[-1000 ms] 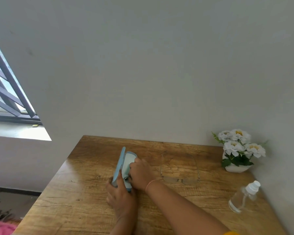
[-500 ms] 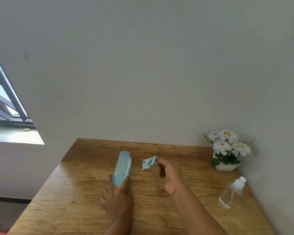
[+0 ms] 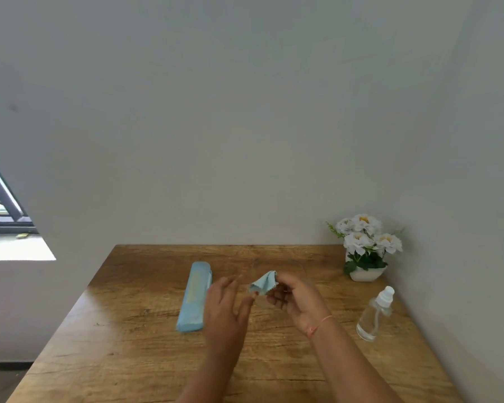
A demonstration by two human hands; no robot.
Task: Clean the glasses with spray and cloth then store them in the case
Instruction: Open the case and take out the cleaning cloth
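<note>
Cloth (image 3: 263, 283) is hanging pinched in the right hand (image 3: 296, 301); the left hand (image 3: 224, 306), slack-fingered, is leaving the case (image 3: 194, 298), probably for unfolding.

Table (image 3: 274, 367): wood grain, smooth, satin sheen, glare at lower left. Case (image 3: 193, 298): pale blue, matt, smooth shell. Cloth (image 3: 264, 283): thin soft fabric, matt, zigzag-cut edge. Spray bottle (image 3: 373, 318): clear glossy body, white plastic pump. Flower pot (image 3: 364, 274): white, glossy. Wall (image 3: 245, 112): matt paint.

- We pinch the cloth (image 3: 264, 283) in our right hand (image 3: 296, 299).
- Our left hand (image 3: 226, 311) hovers beside it, fingers straight.
- The case (image 3: 194, 298) lies left on the table (image 3: 122, 344).
</note>
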